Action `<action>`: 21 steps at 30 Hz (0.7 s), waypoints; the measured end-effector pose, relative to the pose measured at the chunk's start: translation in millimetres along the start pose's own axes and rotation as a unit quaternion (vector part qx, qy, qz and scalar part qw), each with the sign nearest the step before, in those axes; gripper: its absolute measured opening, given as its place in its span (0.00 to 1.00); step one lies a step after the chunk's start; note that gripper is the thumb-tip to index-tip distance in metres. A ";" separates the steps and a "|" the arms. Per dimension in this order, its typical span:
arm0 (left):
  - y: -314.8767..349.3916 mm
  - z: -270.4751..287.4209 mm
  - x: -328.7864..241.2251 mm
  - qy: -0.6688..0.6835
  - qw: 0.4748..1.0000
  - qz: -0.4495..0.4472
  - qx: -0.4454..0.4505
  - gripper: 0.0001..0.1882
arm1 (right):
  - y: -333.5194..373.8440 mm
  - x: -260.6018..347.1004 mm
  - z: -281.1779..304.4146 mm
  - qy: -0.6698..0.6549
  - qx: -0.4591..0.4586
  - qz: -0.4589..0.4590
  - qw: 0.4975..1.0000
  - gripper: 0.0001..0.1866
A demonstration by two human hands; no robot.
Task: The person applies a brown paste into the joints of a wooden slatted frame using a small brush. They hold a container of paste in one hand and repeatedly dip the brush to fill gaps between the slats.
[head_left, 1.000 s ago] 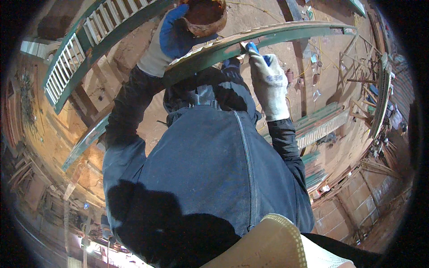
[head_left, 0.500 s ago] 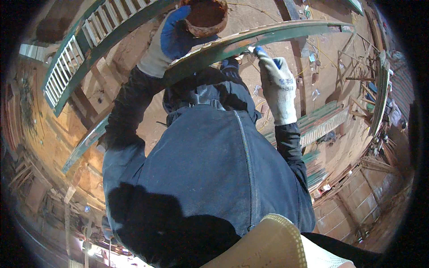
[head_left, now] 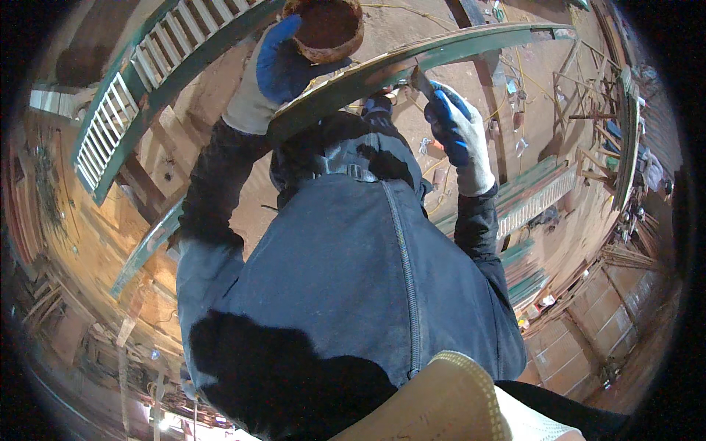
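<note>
My left hand [head_left: 268, 81], in a white glove with a blue coated palm, is closed on the side of a round, rusty-brown bowl [head_left: 337, 54]. Dark reddish-brown stuff shows inside the bowl. Just below it, a long curved green board [head_left: 471, 45] crosses in front of my body, its near-left end by my left wrist. Brownish patches mark the board's face. My right hand [head_left: 457, 128], gloved alike, grips a putty knife [head_left: 421, 82], its thin blade at the board's lower face near the middle. The knife's handle is hidden in my fingers.
A green slatted frame [head_left: 140, 84] with pale slats stands at the upper left. More green slatted pieces [head_left: 537, 202] lie on the ground at right. Yellow cords [head_left: 533, 81] and scraps are strewn on the brown floor. Timber [head_left: 599, 117] is stacked at far right.
My right hand has turned, so its blue palm and the knife blade now show more. The bowl, my left hand and the board have shifted slightly left and up in view.
</note>
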State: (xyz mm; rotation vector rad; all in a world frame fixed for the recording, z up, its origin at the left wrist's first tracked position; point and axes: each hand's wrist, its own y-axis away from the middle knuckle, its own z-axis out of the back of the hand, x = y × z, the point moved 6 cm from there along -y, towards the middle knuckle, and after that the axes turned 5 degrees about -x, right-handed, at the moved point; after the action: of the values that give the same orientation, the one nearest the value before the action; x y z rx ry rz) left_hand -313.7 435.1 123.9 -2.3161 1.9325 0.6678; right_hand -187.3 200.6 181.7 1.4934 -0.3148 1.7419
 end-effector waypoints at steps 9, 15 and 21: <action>11.1 3.0 2.7 -0.138 0.987 -0.062 -0.048 0.28 | 6.7 38.0 -12.2 -0.125 0.002 -0.067 0.990 0.12; 12.8 7.3 4.3 -0.118 0.991 -0.034 -0.054 0.31 | -16.3 130.4 -53.8 0.345 -0.092 0.438 0.825 0.08; 9.7 11.5 6.5 -0.074 0.996 -0.009 -0.056 0.32 | -32.8 142.3 -98.3 0.572 -0.078 0.487 0.655 0.14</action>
State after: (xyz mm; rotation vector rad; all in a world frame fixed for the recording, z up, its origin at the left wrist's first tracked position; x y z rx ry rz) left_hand -325.4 430.6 113.5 -2.2713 1.8521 0.9404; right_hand -231.7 343.0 275.1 -0.3033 -0.5913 2.9791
